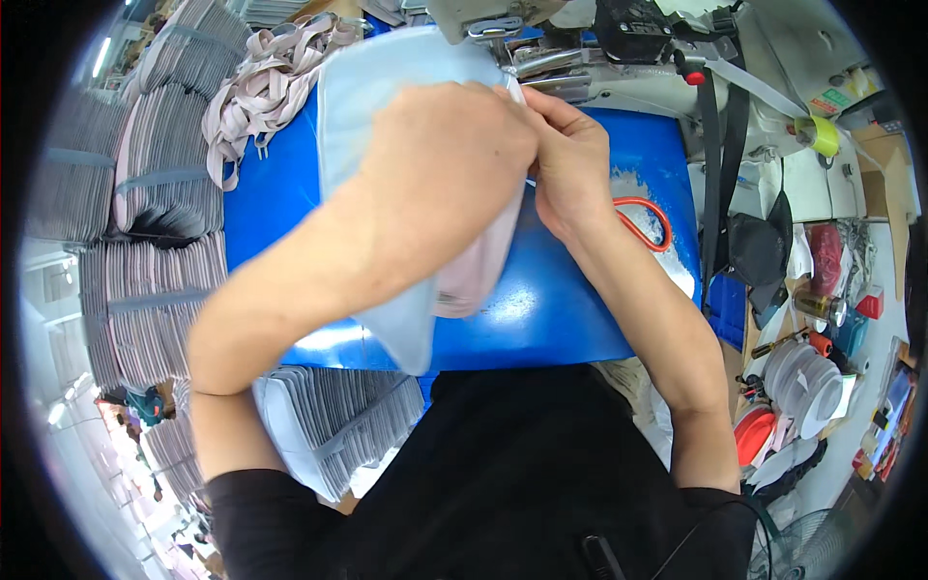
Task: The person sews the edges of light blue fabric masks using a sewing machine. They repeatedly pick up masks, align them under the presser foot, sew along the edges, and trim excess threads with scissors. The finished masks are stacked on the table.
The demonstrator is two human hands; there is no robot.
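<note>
A light blue-grey fabric panel (350, 101) lies on the blue table under the head of a sewing machine (541, 60). Its near corner hangs toward my body, and a pinkish fabric part (476, 266) shows beside it. Across the panel reaches my left hand (449, 145), slightly blurred, its fingers closed at the panel's right edge beside the machine's presser area. My right hand (575, 159) pinches that same edge between thumb and fingers, the two hands' fingertips meeting there. The exact grip of the left fingertips is partly hidden by the hand itself.
A red loop handle (662, 227) lies right of my right wrist. Pale straps (275, 82) are heaped at the far left of the blue table (570, 309). Tied stacks of fabric pieces (164, 184) stand along the left; another stack (333, 416) sits below the table's front edge.
</note>
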